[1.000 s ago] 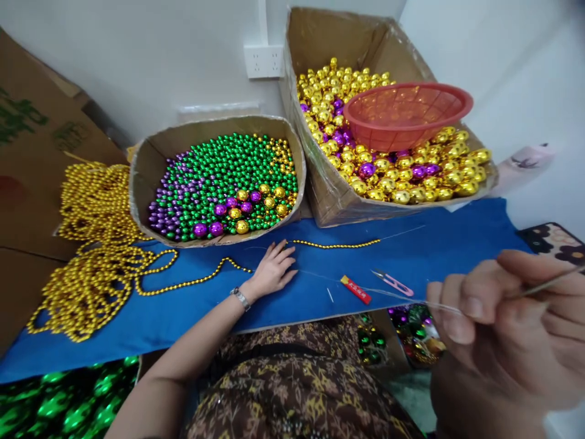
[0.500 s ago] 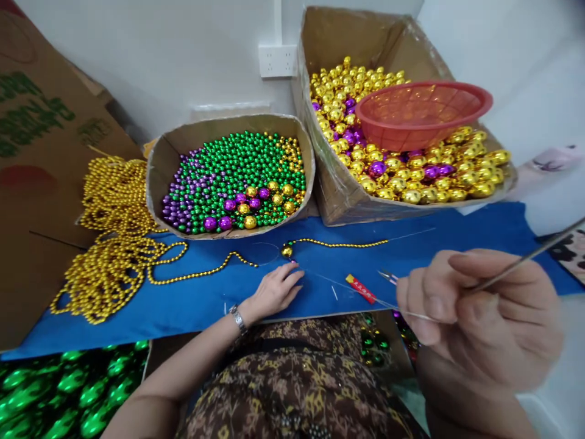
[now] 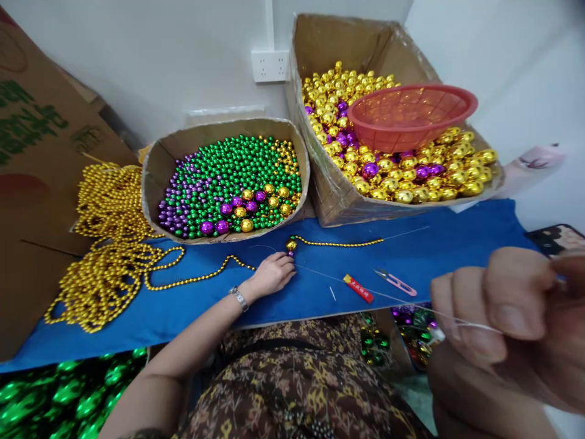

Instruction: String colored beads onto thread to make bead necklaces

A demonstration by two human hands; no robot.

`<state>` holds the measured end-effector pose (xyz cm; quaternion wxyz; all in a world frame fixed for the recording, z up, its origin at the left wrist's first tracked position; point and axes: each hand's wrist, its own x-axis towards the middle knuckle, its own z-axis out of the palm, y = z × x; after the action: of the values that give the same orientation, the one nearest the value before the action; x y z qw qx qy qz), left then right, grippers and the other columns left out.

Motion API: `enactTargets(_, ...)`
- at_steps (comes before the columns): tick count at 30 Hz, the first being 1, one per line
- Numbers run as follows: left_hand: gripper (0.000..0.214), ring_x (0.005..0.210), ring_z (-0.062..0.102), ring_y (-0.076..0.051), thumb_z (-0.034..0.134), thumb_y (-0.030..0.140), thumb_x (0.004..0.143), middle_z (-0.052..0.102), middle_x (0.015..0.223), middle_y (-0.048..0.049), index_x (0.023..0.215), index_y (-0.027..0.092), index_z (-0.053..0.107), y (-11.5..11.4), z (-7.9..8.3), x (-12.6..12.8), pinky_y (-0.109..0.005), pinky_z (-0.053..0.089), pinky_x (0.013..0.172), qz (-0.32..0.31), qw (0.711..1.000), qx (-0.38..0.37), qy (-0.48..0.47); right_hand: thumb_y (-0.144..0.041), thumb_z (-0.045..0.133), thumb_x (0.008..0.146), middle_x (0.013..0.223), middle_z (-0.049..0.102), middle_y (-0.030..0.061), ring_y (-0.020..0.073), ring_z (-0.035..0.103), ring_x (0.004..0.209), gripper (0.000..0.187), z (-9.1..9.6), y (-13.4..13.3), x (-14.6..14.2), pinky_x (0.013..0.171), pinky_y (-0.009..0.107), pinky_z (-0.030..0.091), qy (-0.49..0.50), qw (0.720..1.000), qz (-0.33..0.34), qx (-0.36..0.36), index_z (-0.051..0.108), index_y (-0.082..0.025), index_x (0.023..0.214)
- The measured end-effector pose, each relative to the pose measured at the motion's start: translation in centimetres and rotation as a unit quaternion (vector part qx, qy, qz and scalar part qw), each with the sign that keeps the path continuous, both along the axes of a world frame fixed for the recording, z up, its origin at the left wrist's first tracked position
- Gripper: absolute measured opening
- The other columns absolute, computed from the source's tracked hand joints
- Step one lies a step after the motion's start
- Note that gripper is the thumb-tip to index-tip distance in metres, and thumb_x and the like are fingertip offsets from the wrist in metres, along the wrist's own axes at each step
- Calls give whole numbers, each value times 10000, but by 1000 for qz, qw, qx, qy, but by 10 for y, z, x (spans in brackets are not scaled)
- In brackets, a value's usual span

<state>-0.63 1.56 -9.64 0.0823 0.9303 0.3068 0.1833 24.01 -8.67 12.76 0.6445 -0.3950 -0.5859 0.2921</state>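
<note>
My left hand [image 3: 272, 273] rests on the blue cloth with its fingers bent together, fingertips at a small purple bead [image 3: 290, 253] below a larger gold bead [image 3: 290, 244]. From there a string of small gold beads [image 3: 338, 242] runs right and ends in bare thread. A clear thread [image 3: 365, 287] stretches from my left fingertips to my right hand [image 3: 507, 311], raised close to the camera at the right. Its fingers are closed on the thread, which passes across them. The needle seen in that hand before is now hidden or out of view.
Pink-handled snips [image 3: 397, 283] and a red packet [image 3: 358, 288] lie on the blue cloth [image 3: 457, 262]. Behind stand a box of green, purple and gold beads [image 3: 150, 210] and a larger box [image 3: 320, 204] bearing a red basket [image 3: 411, 116]. Gold bead strands [image 3: 105, 280] are heaped left.
My right hand has moved right and closer to the camera, drawing the thread along. The snips are now uncovered. The gold and purple beads sit closer together at my left fingertips.
</note>
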Motion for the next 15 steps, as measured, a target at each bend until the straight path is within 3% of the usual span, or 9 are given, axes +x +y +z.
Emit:
enactTargets(3, 196, 1261, 500, -262, 512, 279, 923, 666, 1152, -93, 943, 190, 685, -7, 4, -16, -451, 479, 1005, 11, 1000, -13, -4, -350, 628, 893, 561, 450, -36, 84, 411, 357, 138, -11, 2, -7, 300, 245, 336, 118, 992, 36, -16, 679, -334, 1021)
enactTargets(7, 184, 1307, 457, -287, 539, 263, 907, 636, 1229, -103, 995, 191, 684, -23, 11, -44, -483, 470, 1017, 45, 999, -8, -6, -323, 618, 901, 626, 542, -20, 101, 512, 426, 197, -38, 7, -3, 365, 240, 422, 110, 990, 87, -35, 658, -302, 1093)
enactTargets(11, 184, 1222, 537, -259, 534, 231, 910, 659, 1168, -106, 1034, 189, 664, -43, 24, -69, -446, 501, 985, 94, 995, 5, -21, -303, 568, 929, 695, 596, -11, 107, 581, 520, 221, -68, 14, -1, 475, 250, 507, 22, 994, 72, -83, 629, -299, 1142)
enactTargets(15, 187, 932, 663, -193, 508, 216, 925, 700, 1000, -91, 1041, 193, 652, -58, 41, -77, -348, 563, 829, 102, 995, 5, -18, -268, 535, 938, 729, 642, -6, 107, 625, 572, 229, -99, 23, -13, 519, 217, 539, -138, 981, 76, -112, 632, -261, 1145)
